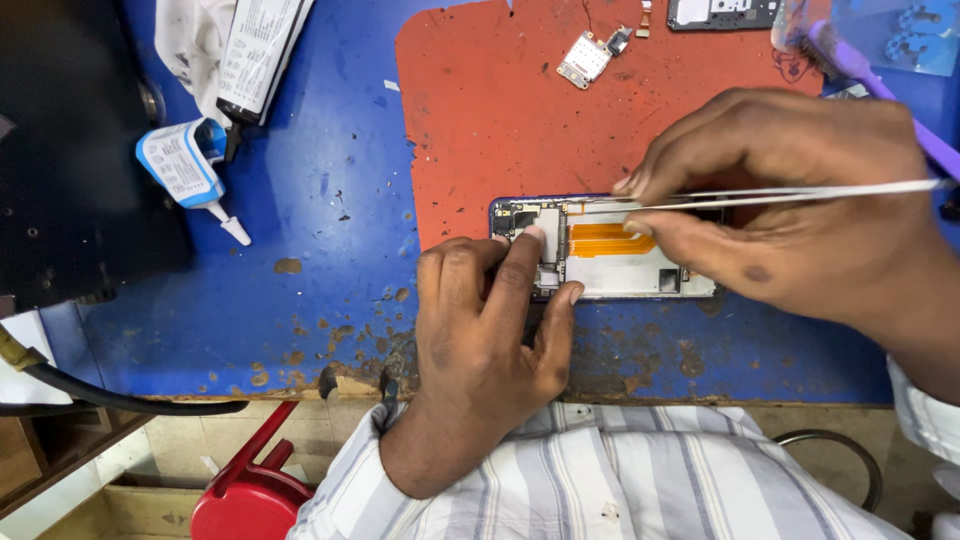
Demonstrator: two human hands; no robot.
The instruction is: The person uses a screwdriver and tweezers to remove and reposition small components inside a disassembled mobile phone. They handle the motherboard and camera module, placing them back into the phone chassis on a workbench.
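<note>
An opened phone body [640, 275] lies flat on the blue bench, its circuit board, an orange flex ribbon [608, 240] and a pale metal plate showing. My left hand [490, 330] rests on its left end, index fingertip pressing on the board near the camera corner. My right hand [800, 210] hovers over the phone's right half, pinching thin silver tweezers [780, 193] whose tips point left, reaching the phone's upper edge near the ribbon.
A worn red mat [500, 110] covers the bench's upper middle, with a small loose circuit board [585, 58] and another phone frame [722, 12] on it. A small glue bottle with a white nozzle [185, 170] lies at left, and a purple tool handle [880, 85] at upper right. A red stool [250, 490] stands below the bench edge.
</note>
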